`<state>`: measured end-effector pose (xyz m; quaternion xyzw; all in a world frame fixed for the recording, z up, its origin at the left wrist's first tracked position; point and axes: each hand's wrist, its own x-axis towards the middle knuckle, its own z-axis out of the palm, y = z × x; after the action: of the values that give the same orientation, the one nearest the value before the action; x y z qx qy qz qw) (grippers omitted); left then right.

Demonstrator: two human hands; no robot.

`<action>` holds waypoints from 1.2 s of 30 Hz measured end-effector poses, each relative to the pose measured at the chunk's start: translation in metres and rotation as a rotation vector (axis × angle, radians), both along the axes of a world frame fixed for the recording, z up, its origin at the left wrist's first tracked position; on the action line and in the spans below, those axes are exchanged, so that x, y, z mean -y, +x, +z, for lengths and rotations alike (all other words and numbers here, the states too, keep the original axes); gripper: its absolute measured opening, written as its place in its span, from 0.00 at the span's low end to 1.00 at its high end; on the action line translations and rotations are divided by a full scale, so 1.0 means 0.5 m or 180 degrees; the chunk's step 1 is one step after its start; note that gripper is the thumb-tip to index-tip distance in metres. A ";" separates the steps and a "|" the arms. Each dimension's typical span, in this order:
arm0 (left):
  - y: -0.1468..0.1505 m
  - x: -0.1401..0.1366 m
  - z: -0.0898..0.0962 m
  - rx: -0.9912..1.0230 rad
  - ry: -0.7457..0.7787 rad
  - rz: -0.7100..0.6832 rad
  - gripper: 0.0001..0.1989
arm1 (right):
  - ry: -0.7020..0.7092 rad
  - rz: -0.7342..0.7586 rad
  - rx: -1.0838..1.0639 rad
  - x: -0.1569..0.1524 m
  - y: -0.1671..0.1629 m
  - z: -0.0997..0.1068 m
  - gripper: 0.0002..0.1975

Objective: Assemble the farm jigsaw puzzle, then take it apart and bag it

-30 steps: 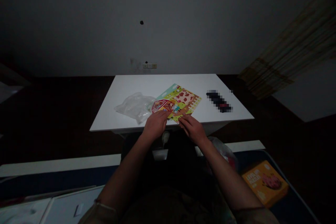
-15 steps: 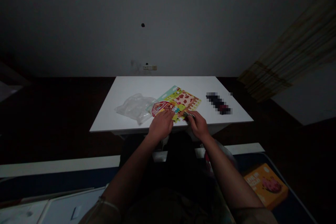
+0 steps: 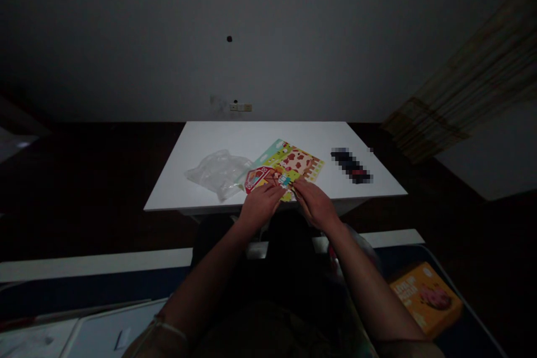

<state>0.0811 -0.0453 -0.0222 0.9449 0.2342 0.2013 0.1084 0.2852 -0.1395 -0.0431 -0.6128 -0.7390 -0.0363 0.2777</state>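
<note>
A colourful jigsaw puzzle lies partly joined at the table's near side, with a red barn, a spotted cow and a toothed right edge. My left hand rests on its near left part, fingers stretched over the barn picture. At the near right edge my right hand bends its closed fingers over a puzzle piece, mostly hidden beneath them. The fingertips of both hands are a short way apart, with blue and yellow-green bits of the picture between them.
A crumpled clear plastic bag lies left of the puzzle on the white table. A dark, pixelated object is at the right. Beside my right arm an orange puzzle box sits on the dark blue seat.
My right hand has turned over and lowered the grey-backed puzzle piece onto the puzzle's near edge. My left hand has slid slightly right, its fingers now closer to the right hand.
</note>
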 end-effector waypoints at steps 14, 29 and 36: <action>-0.014 -0.010 0.006 0.0770 -0.0857 0.0447 0.20 | 0.0040 0.0195 -0.0191 0.011 0.024 -0.003 0.20; 0.010 -0.066 0.022 0.1939 -0.1726 0.1103 0.13 | 0.0342 -0.1147 -0.1175 -0.045 0.036 0.020 0.17; 0.063 -0.041 0.034 0.2921 -0.2480 0.1233 0.18 | 0.0808 -0.1438 -0.3000 -0.079 -0.081 0.032 0.19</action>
<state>0.1124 -0.0250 -0.0052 0.5941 0.3869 0.5020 0.4955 0.2447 -0.0997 -0.0272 -0.6679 -0.3738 0.0948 0.6365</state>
